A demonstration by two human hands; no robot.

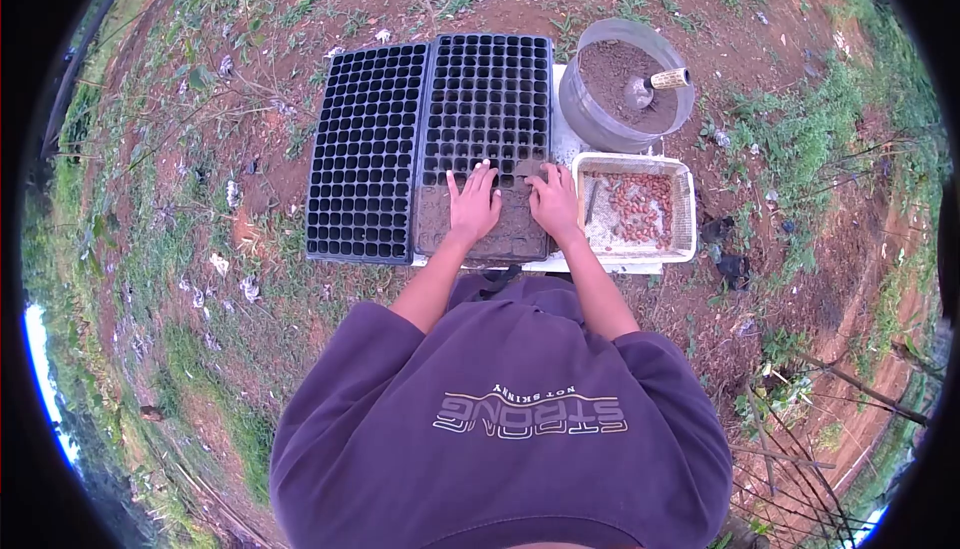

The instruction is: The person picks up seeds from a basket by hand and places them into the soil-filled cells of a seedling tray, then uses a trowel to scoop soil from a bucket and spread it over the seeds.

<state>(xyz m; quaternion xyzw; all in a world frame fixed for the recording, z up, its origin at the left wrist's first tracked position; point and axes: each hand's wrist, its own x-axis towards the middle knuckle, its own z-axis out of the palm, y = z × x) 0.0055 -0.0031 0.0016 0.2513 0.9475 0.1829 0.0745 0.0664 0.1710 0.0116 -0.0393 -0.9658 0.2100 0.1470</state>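
Fingers (pixel 478 181) of the left hand (pixel 473 207) spread flat on the soil-filled near rows of the seed tray (pixel 487 99); right hand (pixel 553 204) likewise splayed, holding nothing; a white tub (pixel 685 211) of seeds sits just beside it; a soil bucket (pixel 600 124) stands beyond.

My purple shirt (pixel 500 429) near the bottom, pale print seen upside down, large word "STRONG", smaller line "NOT SKINNY" beside it, no other readable text

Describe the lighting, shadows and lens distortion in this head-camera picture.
Head view: soft, even daylight with no hard shadows or glare; fisheye lens bends the ground and blacks out the corners; left hand, right hand and seed tray stay sharp at centre.
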